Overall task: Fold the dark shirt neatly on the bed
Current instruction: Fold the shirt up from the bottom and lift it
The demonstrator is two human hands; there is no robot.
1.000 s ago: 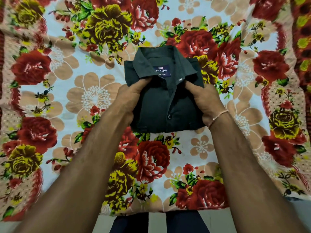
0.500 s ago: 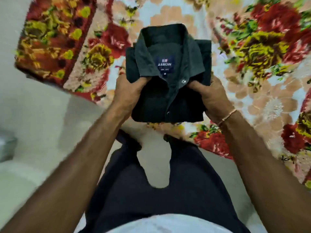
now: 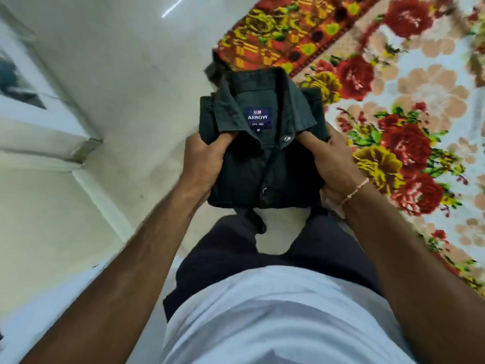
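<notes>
The dark shirt (image 3: 265,166) is folded into a compact rectangle, collar up, with a blue ARROW label showing inside the collar. It is lifted off the bed and held in the air over the floor in front of my body. My left hand (image 3: 202,161) grips its left side, thumb on top near the collar. My right hand (image 3: 333,164) grips its right side the same way, a thin bracelet on the wrist. A small piece of dark cloth hangs below the shirt's lower edge.
The bed with its floral sheet (image 3: 420,106) lies to the right, its corner reaching toward the upper middle. Pale tiled floor (image 3: 118,74) fills the left side. A white fixture (image 3: 31,106) stands at the far left. My dark trousers and white top fill the bottom.
The folded shirt has been lifted off the floral sheet and carried left, away from the bed. The view has swung from the bed to the floor.
</notes>
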